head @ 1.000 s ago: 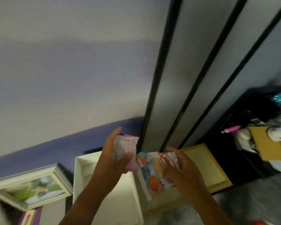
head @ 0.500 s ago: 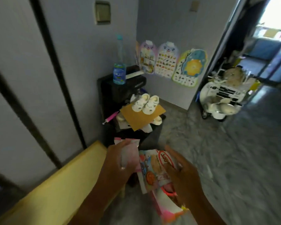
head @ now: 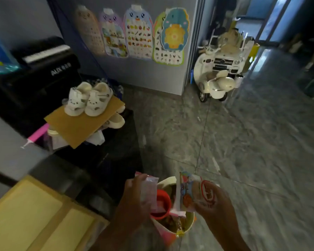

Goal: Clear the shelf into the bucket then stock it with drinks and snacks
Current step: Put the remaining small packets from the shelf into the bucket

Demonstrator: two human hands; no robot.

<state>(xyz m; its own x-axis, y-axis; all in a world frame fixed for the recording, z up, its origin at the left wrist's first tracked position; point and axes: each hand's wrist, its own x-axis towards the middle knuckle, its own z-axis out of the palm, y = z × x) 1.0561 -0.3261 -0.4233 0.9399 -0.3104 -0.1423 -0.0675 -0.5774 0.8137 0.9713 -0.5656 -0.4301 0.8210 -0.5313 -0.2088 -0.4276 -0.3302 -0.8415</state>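
Now over the bucket [head: 184,226], both hands full. Left hand [head: 134,201] curled round a pale pink packet [head: 149,192], thumb on one face and fingers hidden behind; right hand [head: 213,203] pinching a printed snack bag [head: 190,192] by its right edge, thumb across the red logo. Both packs held upright and apart, one to each side of the rim, probably so each can drop clear of the other. Bucket standing on the grey tiled floor [head: 243,142] just below the hands, already part filled: a red cup [head: 161,205] near the left rim, wrappers and other packets beneath, too jumbled to name. Looks like the clearing step, with release into the bucket as the likely next move; packs light and floppy, so apt to catch on the rim or the cup unless let go well inside. Shelf itself not plainly in view; a yellow panelled surface [head: 25,214] at lower left, just beside the left forearm, may belong to it, cannot tell. No drinks or snacks set out for stocking, so that half seems not yet begun. Further off at left, a black cabinet [head: 116,142] carrying cardboard [head: 83,124] with small white shoes [head: 88,98] on top, a black keyboard [head: 43,55] behind. Animal-shaped charts [head: 134,33] on the wall, a cream toy scooter [head: 214,84] by the doorway.
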